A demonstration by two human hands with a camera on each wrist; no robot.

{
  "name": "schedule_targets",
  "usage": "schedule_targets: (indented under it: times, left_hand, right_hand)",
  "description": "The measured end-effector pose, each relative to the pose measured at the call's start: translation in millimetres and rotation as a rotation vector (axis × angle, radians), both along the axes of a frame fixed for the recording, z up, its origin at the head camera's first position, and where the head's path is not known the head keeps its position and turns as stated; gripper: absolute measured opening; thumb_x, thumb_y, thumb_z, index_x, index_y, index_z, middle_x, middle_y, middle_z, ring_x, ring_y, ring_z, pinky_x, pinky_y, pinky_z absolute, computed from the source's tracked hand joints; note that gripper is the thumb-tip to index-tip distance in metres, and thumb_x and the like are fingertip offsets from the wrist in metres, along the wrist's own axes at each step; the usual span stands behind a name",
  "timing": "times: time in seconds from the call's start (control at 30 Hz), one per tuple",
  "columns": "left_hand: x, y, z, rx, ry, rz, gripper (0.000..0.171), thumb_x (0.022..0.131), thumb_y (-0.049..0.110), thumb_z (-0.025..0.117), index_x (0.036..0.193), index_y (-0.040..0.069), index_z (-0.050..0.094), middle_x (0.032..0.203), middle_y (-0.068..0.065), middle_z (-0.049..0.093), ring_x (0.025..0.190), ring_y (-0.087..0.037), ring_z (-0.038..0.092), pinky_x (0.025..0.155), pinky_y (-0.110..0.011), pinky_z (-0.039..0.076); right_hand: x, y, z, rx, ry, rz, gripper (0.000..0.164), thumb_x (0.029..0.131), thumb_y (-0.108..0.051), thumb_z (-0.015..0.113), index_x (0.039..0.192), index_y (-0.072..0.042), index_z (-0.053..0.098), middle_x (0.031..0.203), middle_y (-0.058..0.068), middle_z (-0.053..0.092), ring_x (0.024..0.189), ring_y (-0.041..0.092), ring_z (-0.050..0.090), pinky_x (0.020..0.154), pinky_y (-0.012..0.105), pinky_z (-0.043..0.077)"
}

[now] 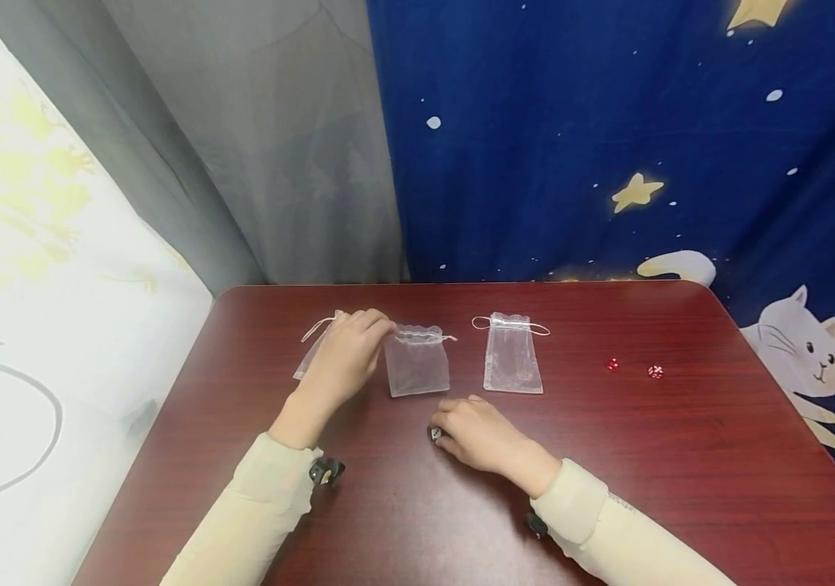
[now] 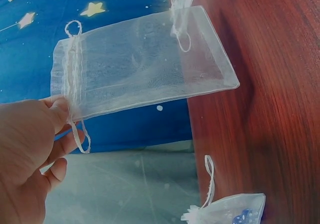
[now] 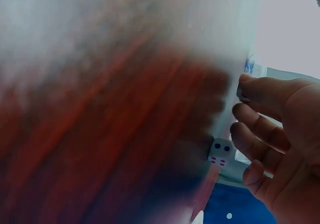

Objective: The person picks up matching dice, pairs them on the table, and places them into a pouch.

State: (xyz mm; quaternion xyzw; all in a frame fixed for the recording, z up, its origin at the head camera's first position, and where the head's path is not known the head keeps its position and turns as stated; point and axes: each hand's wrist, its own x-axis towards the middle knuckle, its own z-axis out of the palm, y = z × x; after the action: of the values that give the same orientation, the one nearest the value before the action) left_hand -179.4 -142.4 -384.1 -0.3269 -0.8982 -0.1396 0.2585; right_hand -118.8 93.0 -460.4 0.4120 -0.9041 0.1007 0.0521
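Observation:
My left hand [image 1: 350, 350] pinches the gathered top edge of a sheer white drawstring bag [image 2: 145, 67] between thumb and fingers. This bag [image 1: 417, 366] looks flat, with nothing inside. To its left, partly hidden behind that hand, is another sheer bag [image 1: 308, 364]; the left wrist view shows blue dotted dice [image 2: 245, 216] in it. Low over the table, my right hand [image 1: 479, 433] pinches a small die [image 1: 435, 434] between thumb and index finger. A white die [image 3: 220, 151] with dark and red pips lies just beyond its other fingertips.
A third drawstring bag [image 1: 513, 358] lies flat to the right of the held one. Two red dice [image 1: 612, 365] are spaced apart on the right side of the dark red table [image 1: 608, 456]. Curtains [image 1: 535, 163] hang along the far edge.

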Motion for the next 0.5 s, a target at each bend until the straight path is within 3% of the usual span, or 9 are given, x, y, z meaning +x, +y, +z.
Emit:
schedule_targets:
  times: [0.5]
  left_hand:
    - [4.0,2,-1.8,-0.007,0.013,-0.031,0.007,0.095,0.005,0.068,0.099,0.007,0.074,0.097,-0.004,0.069,0.090,-0.026,0.064,0.079,-0.046,0.049]
  right_hand:
    - [-5.4,10,21.6,-0.090,0.035,-0.007,0.011,0.093,-0.024,0.074,0.098,-0.014,0.074,0.089,-0.004,0.066,0.082,0.015,0.068,0.072,0.037,0.053]
